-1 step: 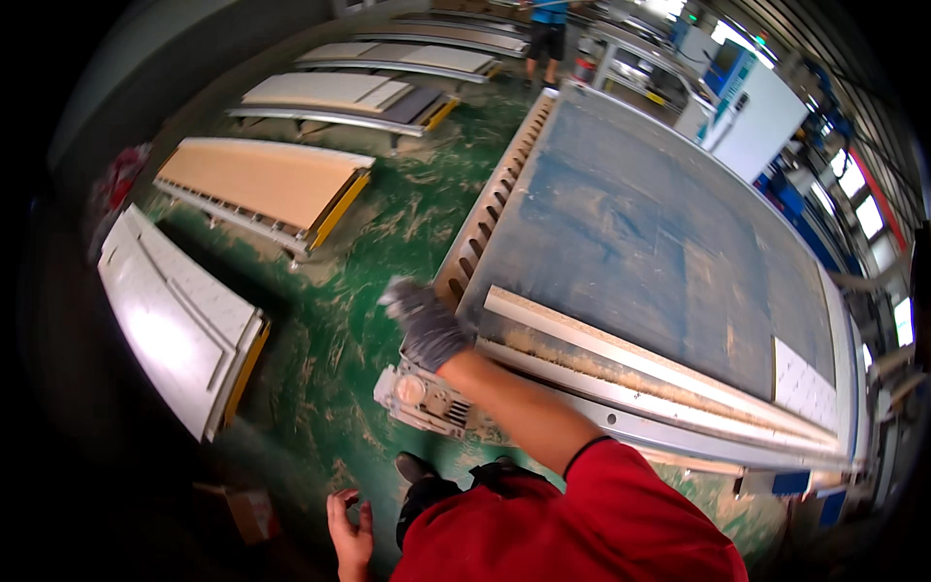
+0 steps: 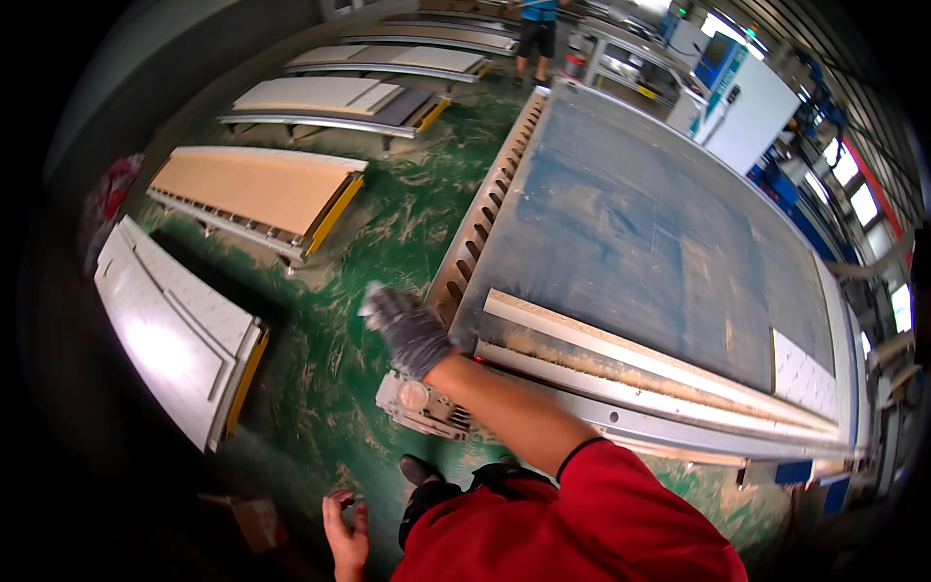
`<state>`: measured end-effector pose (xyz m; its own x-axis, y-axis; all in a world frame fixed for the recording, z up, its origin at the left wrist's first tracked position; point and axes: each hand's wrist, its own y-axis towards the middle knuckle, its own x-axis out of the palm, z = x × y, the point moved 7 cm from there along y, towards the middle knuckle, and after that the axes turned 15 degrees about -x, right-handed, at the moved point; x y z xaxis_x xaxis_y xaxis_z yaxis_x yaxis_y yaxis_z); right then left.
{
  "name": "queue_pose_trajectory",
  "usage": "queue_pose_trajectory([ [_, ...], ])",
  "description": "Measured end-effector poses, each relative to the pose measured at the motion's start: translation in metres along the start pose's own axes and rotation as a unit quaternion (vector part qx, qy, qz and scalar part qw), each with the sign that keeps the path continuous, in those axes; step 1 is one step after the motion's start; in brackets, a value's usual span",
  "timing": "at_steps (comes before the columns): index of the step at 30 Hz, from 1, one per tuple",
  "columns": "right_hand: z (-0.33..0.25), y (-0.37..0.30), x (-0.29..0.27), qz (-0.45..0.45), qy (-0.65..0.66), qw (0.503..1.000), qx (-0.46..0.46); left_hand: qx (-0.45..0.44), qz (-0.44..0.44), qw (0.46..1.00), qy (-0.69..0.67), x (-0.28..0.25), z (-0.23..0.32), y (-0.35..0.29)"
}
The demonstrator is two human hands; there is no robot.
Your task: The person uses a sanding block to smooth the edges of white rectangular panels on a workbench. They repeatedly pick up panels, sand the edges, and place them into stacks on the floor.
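Observation:
My right hand (image 2: 405, 332), in a dark grey glove with whitish fingertips, reaches past the near left corner of a large table with a worn grey-blue belt (image 2: 630, 223). It hangs above a dusty motor-like unit (image 2: 425, 403). The fingers are blurred, so I cannot tell whether the pale patch at their tips is the glove or something held. My bare left hand (image 2: 345, 532) is low beside my legs, fingers loosely bent and apart, with nothing in it. A long narrow board strip (image 2: 621, 346) lies along the table's near edge.
A white board piece (image 2: 803, 376) lies at the table's right end. Stands with white panels (image 2: 175, 320) and a tan panel (image 2: 257, 184) line the left side. Sawdust streaks the green floor (image 2: 320, 339). Another person (image 2: 538, 39) stands at the far end, near a white machine cabinet (image 2: 752, 112).
My right hand has shifted slightly left, away from the table's corner. My left hand has hardly moved. The view has turned a little.

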<state>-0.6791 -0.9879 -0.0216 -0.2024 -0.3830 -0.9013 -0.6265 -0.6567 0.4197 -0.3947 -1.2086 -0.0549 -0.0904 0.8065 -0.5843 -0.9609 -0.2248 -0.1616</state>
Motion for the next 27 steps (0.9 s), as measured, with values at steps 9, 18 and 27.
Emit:
queue_pose_trajectory([
  [9, -0.007, -0.076, -0.155, 0.196, 0.001, 0.978, 0.063, 0.116, -0.065, 0.991, 0.011, -0.030, 0.083, 0.146],
  [18, 0.012, -0.331, -0.250, 0.067, -0.103, 0.964, 0.237, 0.311, -0.210, 0.927, 0.011, 0.117, 0.263, 0.141],
  [27, 0.085, -0.424, -0.293, 0.052, -0.097, 0.946, 0.304, 0.446, -0.213, 0.855, 0.156, 0.261, 0.387, 0.101],
])
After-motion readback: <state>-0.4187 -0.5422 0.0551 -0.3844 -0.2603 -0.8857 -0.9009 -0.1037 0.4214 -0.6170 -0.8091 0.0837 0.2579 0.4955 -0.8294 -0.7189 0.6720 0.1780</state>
